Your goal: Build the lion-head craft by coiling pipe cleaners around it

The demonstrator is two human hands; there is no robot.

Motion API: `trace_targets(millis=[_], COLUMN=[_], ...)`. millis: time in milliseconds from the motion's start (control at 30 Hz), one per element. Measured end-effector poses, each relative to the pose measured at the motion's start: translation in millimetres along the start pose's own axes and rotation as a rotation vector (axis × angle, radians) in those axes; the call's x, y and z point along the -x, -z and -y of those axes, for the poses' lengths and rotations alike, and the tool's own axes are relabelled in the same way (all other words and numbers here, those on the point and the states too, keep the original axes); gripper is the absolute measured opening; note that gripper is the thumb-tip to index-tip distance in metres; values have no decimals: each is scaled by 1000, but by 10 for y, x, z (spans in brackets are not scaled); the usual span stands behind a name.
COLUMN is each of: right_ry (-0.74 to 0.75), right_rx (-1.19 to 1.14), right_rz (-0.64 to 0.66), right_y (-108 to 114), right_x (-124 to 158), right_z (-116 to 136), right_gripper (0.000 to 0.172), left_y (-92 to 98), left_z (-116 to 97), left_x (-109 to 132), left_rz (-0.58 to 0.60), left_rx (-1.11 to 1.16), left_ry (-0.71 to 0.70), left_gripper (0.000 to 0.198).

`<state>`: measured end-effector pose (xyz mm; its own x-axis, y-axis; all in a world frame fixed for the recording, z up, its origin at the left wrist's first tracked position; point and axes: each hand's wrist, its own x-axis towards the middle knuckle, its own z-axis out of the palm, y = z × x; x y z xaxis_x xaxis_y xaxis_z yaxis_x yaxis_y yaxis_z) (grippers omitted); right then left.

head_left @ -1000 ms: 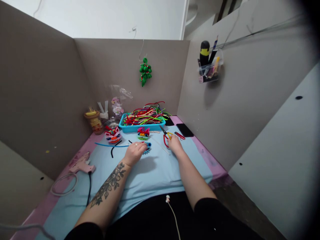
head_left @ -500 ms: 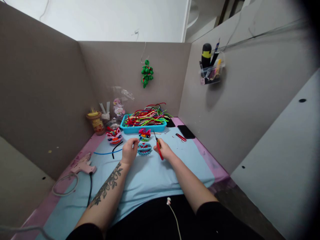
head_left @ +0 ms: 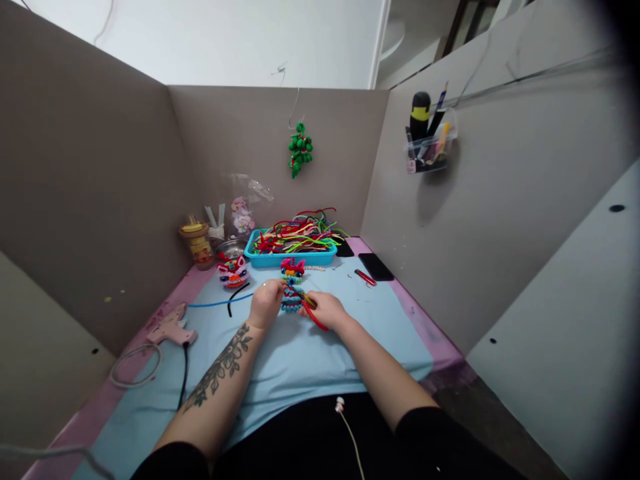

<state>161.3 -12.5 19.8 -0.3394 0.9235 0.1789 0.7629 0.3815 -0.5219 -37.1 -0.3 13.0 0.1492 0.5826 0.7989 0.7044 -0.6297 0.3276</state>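
Note:
A blue pipe cleaner (head_left: 220,304) runs from the left into my left hand (head_left: 267,303), whose fingers pinch it near its right end. My right hand (head_left: 324,311) is closed around the red handles of scissors (head_left: 314,316). Their dark blades point left and reach the fingertips of my left hand; whether they touch the pipe cleaner I cannot tell. Just below the blades lies a light blue and red fuzzy piece (head_left: 291,303), partly covered. Behind it sits a colourful pipe-cleaner animal head (head_left: 292,269), with a pink and red one (head_left: 233,272) further left.
A blue tray (head_left: 295,258) heaped with pipe cleaners stands at the back. A black pipe-cleaner piece (head_left: 231,303) and a pink glue gun (head_left: 173,325) with its cord lie left. On the right are a phone (head_left: 376,267) and a red cutter (head_left: 366,277). Partition walls enclose the table.
The scissors have swung from pointing up and away to pointing left, and their blades have come to the left fingertips. My hands are closer together. The camera view has shifted slightly.

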Motion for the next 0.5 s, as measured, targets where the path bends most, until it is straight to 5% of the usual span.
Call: trace_targets(millis=[500], right_ry=[-58], right_rx=[-25], right_rz=[-5], right_y=[-18], right_x=[-24], right_z=[-22], right_gripper=[30], left_y=[-13], left_z=[0], left_x=[10], left_rz=[49], left_rx=[-72], left_ry=[-2], left_gripper=[21])
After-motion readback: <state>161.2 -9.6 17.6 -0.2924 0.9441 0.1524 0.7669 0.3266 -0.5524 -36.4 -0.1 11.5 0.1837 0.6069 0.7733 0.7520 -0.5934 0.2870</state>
